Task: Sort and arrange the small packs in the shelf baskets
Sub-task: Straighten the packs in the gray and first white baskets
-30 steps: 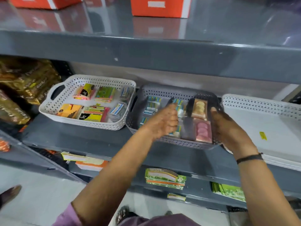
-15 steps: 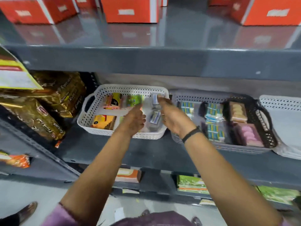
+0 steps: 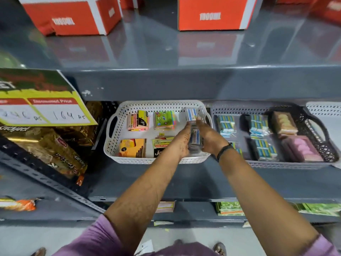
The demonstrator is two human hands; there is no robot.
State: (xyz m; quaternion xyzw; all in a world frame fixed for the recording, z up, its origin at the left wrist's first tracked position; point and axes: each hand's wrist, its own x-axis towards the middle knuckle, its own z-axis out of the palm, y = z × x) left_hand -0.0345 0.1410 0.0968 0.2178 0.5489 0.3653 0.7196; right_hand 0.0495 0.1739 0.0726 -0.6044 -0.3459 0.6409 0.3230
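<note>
A small blue-and-white pack point(image 3: 195, 138) sits upright between the two hands, inside the right end of the white basket point(image 3: 129, 159). The left hand point(image 3: 181, 143) presses flat against the pack's left side, fingers straight and together; the right hand point(image 3: 207, 138) closes on its right side, with its fingers point(image 3: 199, 121) reaching past the pack's top. Together they clamp it. Just behind it in the white basket, toward the back wall, a second blue-and-white pack point(image 3: 191, 114) stands touching the right hand's fingertips.

Elsewhere in the white basket, left of the hands, lie a green pack point(image 3: 164, 120) and a pink-and-yellow pack point(image 3: 138, 120) along the back row, and an orange pack point(image 3: 132, 148) and a black-and-yellow pack point(image 3: 160, 146) along the front, the latter partly hidden by the left wrist.

Right of the white basket, just beside it, stands a grey basket point(image 3: 276, 165) with blue-striped packs point(image 3: 258, 124) and a dark basket point(image 3: 324, 145) nested in its right end. Left of the white basket lean gold foil bags point(image 3: 48, 150) under a price card point(image 3: 42, 111). On the shelf above the white basket stand red-and-white boxes point(image 3: 210, 13).
</note>
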